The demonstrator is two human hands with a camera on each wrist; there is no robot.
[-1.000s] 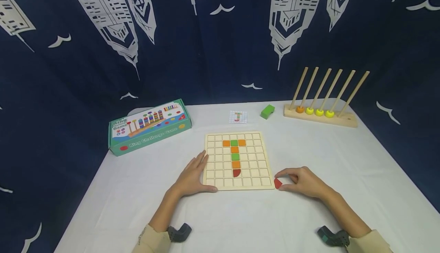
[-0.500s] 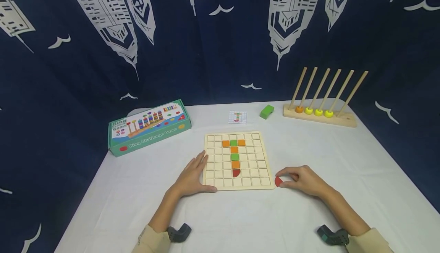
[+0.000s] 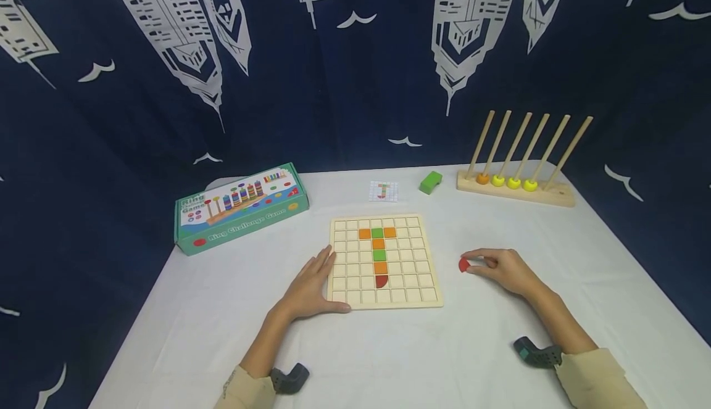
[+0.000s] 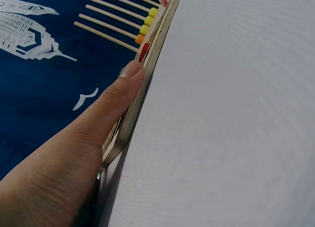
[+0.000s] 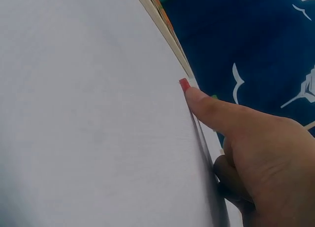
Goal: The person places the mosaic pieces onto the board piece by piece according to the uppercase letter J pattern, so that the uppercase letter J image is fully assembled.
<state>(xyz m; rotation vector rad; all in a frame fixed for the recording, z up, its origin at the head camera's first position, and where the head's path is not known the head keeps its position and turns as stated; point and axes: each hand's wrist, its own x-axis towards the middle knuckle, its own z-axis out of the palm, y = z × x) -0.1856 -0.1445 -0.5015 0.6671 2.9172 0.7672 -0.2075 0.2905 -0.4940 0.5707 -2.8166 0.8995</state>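
Observation:
In the head view a square wooden grid board (image 3: 408, 283) lies on the table, with orange and green square tiles forming a T. A red rounded tile (image 3: 381, 281) sits at the foot of the T's stem. My left hand (image 3: 308, 287) rests at the board's front left corner, fingers fairly straight along the left edge and thumb (image 4: 115, 100) on the front edge. To the right of the board, my right hand (image 3: 508, 271) pinches a red curved-edged tile (image 3: 463, 265) between thumb and fingers. Only a small end of that tile shows in the right wrist view.
Behind the board lie a pattern card (image 3: 383, 191) and a green block (image 3: 430, 182). A wooden peg stand (image 3: 550, 194) with orange and yellow beads stands back right. A green game box (image 3: 244, 208) is back left. A dark patterned cloth (image 3: 355, 88) hangs behind.
My right hand has carried the red tile from beside the board's front right corner outward to the right and farther back. The left hand has stayed on the board.

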